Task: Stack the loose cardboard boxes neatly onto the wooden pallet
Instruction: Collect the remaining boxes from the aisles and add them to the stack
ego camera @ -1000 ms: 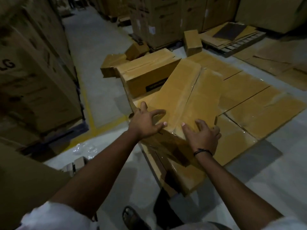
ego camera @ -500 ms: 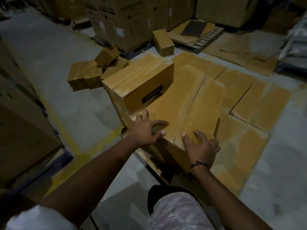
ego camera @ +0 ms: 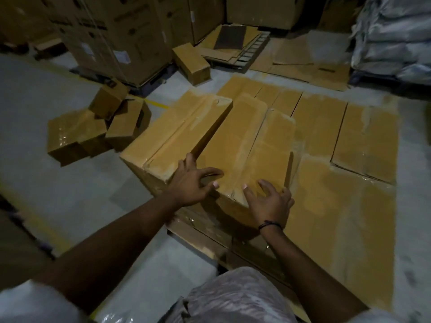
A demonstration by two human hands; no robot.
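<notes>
The pallet (ego camera: 196,234) bore a flat layer of boxes (ego camera: 338,183). On it lay the long box (ego camera: 251,150), beside a neighbour box (ego camera: 177,136). The left hand (ego camera: 191,183) and right hand (ego camera: 270,201) pressed its near end, fingers spread wide, gripping nothing. An uneven shove could skew it.
</notes>
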